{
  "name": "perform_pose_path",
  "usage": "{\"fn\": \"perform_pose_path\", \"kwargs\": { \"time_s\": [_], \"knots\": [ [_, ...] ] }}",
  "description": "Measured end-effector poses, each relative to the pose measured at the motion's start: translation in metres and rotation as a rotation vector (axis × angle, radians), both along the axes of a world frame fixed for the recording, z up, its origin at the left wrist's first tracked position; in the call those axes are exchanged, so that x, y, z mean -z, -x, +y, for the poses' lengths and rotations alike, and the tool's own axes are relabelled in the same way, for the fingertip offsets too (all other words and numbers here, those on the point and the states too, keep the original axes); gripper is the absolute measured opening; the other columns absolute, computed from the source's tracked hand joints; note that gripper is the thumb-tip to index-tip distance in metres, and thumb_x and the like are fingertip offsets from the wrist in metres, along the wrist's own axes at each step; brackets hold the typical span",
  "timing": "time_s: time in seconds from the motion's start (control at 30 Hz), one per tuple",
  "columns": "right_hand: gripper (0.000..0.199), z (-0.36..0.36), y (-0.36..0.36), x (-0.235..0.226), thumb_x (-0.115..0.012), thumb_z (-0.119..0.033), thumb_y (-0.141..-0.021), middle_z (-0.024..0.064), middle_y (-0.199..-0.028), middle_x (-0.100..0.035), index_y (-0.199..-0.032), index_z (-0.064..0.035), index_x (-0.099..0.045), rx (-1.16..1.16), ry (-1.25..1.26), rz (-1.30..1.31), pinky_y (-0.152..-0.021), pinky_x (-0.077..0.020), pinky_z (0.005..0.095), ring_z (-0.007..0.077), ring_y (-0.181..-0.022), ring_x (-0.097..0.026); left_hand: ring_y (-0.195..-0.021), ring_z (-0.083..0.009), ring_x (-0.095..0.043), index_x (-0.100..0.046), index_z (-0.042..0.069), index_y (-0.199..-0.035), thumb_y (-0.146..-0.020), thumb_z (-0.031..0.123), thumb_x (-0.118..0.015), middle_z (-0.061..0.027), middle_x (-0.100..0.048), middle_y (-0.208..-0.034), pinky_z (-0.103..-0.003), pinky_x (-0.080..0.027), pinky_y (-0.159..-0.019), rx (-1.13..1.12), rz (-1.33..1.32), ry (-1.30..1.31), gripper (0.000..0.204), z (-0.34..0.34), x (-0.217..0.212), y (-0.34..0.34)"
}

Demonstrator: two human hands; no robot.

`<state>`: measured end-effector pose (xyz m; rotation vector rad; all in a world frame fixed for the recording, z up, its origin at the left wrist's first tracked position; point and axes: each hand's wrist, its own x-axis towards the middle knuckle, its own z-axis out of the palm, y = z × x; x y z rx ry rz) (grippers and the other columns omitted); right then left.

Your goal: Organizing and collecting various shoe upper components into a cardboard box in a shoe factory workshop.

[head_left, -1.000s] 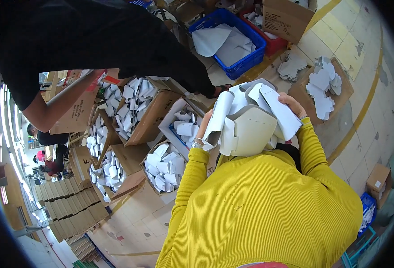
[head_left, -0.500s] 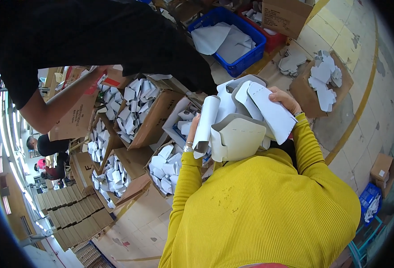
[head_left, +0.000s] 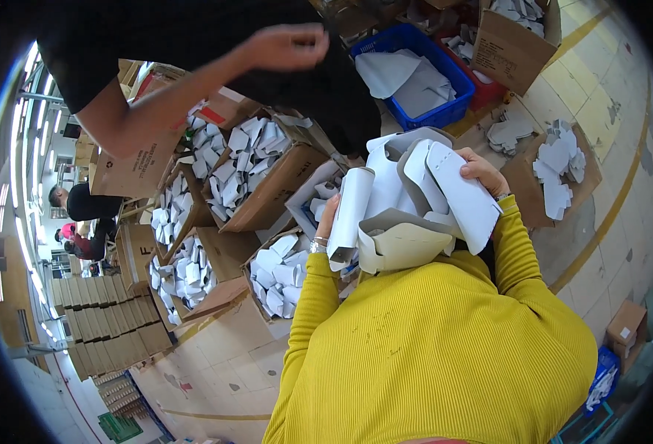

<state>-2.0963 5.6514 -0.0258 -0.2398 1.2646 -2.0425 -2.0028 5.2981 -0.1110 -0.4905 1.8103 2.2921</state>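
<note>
Both my hands hold one bundle of curved white and grey cut sheet pieces (head_left: 408, 189) in front of my chest. My left hand (head_left: 328, 216) is closed around its left side, beside a rolled white piece (head_left: 351, 211); part of that hand is hidden behind the roll. My right hand (head_left: 483, 175) grips the upper right edge of a flat white piece (head_left: 456, 189) with a row of small slits. A cream-coloured curved piece (head_left: 404, 248) faces me at the bottom of the bundle. Yellow sleeves cover both my arms.
Cardboard boxes (head_left: 264, 189) full of white pieces stand to the left. Ahead are a blue crate (head_left: 423, 111) with large sheets and a red bin (head_left: 487, 92). More pieces lie on a carton (head_left: 589, 174) at right. A person in black (head_left: 215, 44) stands close at upper left.
The other person's arm has lifted away from the boxes and swung right. My view has shifted slightly. Both my hands keep their hold on the bundle.
</note>
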Motion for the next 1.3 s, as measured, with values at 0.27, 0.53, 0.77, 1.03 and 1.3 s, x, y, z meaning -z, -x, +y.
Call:
{"fn": "perform_pose_path", "kwargs": {
  "time_s": [0.27,0.53,0.77,1.03,1.3],
  "knots": [
    [0.067,0.003,0.005,0.017,-0.071,-0.035,-0.066,0.0119,-0.092,-0.065,-0.114,0.0088,-0.052,0.023,0.019,0.006,-0.064,-0.0532,0.0224,0.0123,-0.070,-0.064,-0.066,-0.0044,-0.046,-0.052,0.011,-0.087,-0.093,0.040,-0.041,0.0036,-0.051,-0.075,-0.021,-0.041,-0.060,0.011,-0.118,-0.139,0.032,0.000,-0.004,0.013],
    [0.067,0.010,-0.001,0.021,-0.071,-0.034,-0.067,0.0121,-0.091,-0.065,-0.115,0.0084,-0.051,0.048,0.040,-0.017,-0.064,-0.0530,0.0218,0.0119,-0.070,-0.064,-0.065,-0.0091,-0.044,-0.051,0.007,-0.085,-0.095,0.031,-0.038,0.0003,-0.053,-0.075,-0.025,-0.041,-0.061,0.125,0.047,0.139,0.029,-0.009,0.040,0.029],
    [0.058,0.014,-0.005,0.014,-0.069,-0.029,-0.069,0.0109,-0.093,-0.064,-0.113,0.0058,-0.053,0.096,0.038,-0.067,-0.064,-0.0522,0.0217,0.0098,-0.071,-0.063,-0.061,-0.0079,-0.050,-0.056,0.009,-0.091,-0.092,0.040,-0.043,0.0002,-0.055,-0.075,-0.024,-0.043,-0.056,-0.047,-0.156,-0.134,0.034,0.032,-0.018,0.032],
    [0.050,0.003,0.001,0.044,-0.066,-0.030,-0.075,0.0109,-0.089,-0.067,-0.111,0.0030,-0.056,0.223,0.001,-0.407,-0.057,-0.0536,0.0229,0.0114,-0.064,-0.064,-0.062,-0.0065,-0.053,-0.059,0.010,-0.096,-0.088,0.043,-0.053,0.0018,-0.058,-0.078,-0.021,-0.043,-0.057,-0.081,-0.283,-0.171,0.035,0.021,0.005,0.041],
    [0.042,-0.017,0.014,0.045,-0.068,-0.034,-0.075,0.0075,-0.082,-0.067,-0.102,-0.0022,-0.061,0.203,0.011,-0.402,-0.057,-0.0537,0.0241,0.0116,-0.063,-0.064,-0.084,-0.0105,-0.057,-0.058,0.010,-0.110,-0.086,0.039,-0.058,-0.0034,-0.061,-0.094,-0.023,-0.048,-0.075,-0.051,0.043,-0.381,0.037,0.021,-0.028,0.008]
  ]
}}
